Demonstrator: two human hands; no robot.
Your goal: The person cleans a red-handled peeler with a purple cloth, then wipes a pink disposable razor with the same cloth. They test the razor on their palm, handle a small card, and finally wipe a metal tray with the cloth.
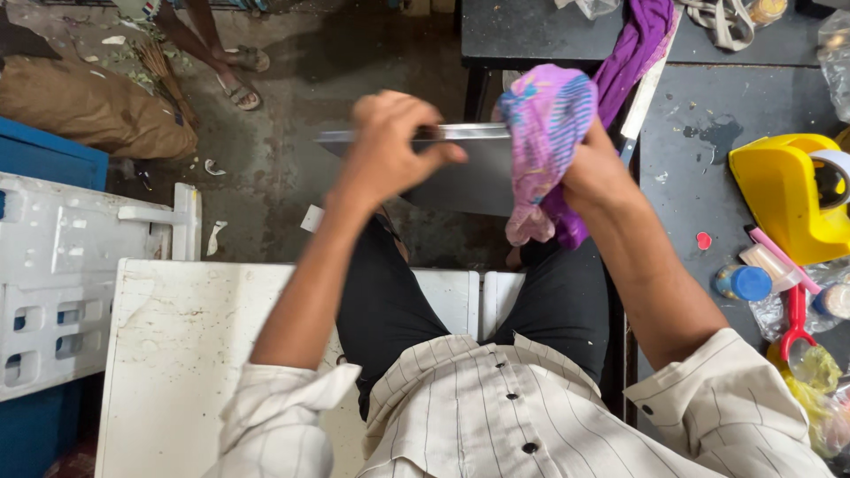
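Two hands met over the person's lap, one on each end of a flat grey metal sheet (460,181) held up edge-on above the dark trousers. The left hand (385,146) was closed on the sheet's upper edge, fingers curled over the top and the thumb pointing along the bright rim. The right hand (589,173) was bunched around a pink and purple patterned cloth (544,124), which it pressed against the sheet's right end; the fingers themselves were mostly buried in the fabric, so only the grip on the cloth could be told, not how they lay beneath it.

The sheet looked thin, stiff and smooth, probably light enough for one hand but likely slippery on its faces and sharp at the corners and edges. The top rim, where the left hand had it, seemed the safest place to hold, with the cloth serving as padding at the other end. The cloth was soft and limp, and would take any grip.

A dark table (708,159) stood to the person's right, carrying a yellow tape dispenser (784,190), a blue-capped bottle (744,283) and red scissors (797,323). A white panel (177,354) lay to the left, and another person's sandalled feet (239,75) showed on the concrete floor beyond.
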